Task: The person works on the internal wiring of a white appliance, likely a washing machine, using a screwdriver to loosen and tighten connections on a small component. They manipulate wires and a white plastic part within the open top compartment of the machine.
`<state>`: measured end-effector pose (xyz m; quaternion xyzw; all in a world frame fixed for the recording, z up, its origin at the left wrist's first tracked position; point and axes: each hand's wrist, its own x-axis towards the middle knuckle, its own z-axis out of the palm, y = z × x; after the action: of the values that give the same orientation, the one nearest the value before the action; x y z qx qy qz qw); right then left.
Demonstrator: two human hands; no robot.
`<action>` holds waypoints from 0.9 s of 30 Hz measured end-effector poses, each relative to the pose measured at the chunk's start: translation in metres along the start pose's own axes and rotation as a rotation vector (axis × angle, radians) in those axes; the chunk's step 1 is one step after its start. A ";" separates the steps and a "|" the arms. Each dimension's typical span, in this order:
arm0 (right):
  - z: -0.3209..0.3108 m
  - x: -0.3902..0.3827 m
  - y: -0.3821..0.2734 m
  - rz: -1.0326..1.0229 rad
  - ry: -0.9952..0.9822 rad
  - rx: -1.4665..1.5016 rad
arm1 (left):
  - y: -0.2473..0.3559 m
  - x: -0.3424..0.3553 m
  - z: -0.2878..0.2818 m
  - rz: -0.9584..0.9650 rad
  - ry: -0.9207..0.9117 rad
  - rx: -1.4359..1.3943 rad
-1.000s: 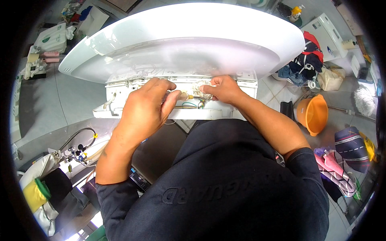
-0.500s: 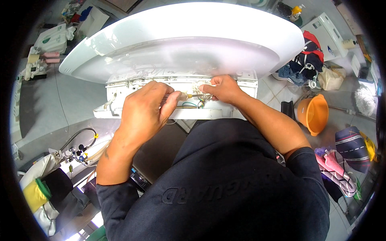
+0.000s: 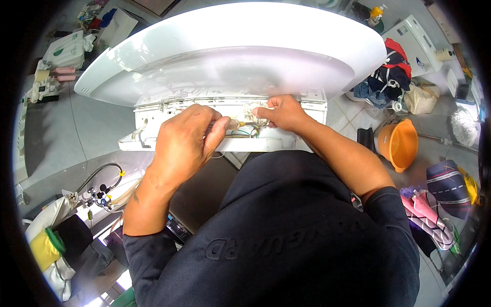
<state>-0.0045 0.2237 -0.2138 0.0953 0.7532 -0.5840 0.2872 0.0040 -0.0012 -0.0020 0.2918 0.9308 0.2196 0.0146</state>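
Note:
A screwdriver (image 3: 234,124) with a yellowish see-through handle is gripped in my left hand (image 3: 186,138). Its shaft points right, into the open body of a white air conditioner unit (image 3: 204,145). Close to the tip, the thumb and fingers of my right hand (image 3: 287,113) are pinched together; what they hold is hidden. Thin coloured wires (image 3: 254,132) show just below the shaft. Beside my right fingertips is a pale, clear-looking part (image 3: 251,109), too small to make out. Above both hands the unit's large glossy white front panel (image 3: 245,30) stands raised.
On the right are an orange basin (image 3: 401,146), a pile of clothes (image 3: 391,77) and a white box-shaped appliance (image 3: 411,46). Gauges with hoses (image 3: 102,195) and a yellow-and-green bundle (image 3: 46,248) lie at the lower left. A white bag (image 3: 65,50) sits far left.

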 end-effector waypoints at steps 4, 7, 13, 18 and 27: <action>0.000 -0.001 -0.001 -0.001 -0.005 0.027 | 0.000 -0.001 0.000 0.000 0.008 -0.007; 0.000 -0.002 -0.002 0.004 -0.005 0.028 | 0.000 0.000 0.001 0.000 0.011 -0.003; -0.001 -0.002 -0.004 0.012 0.001 -0.015 | -0.001 0.000 0.000 0.010 0.015 0.004; 0.000 -0.001 -0.002 0.006 0.006 -0.012 | -0.001 0.000 0.001 -0.005 0.013 0.004; 0.001 -0.002 -0.003 0.009 0.001 0.012 | -0.002 0.000 0.000 -0.004 0.012 0.007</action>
<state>-0.0042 0.2221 -0.2109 0.1007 0.7495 -0.5872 0.2887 0.0036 -0.0025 -0.0030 0.2884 0.9323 0.2181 0.0082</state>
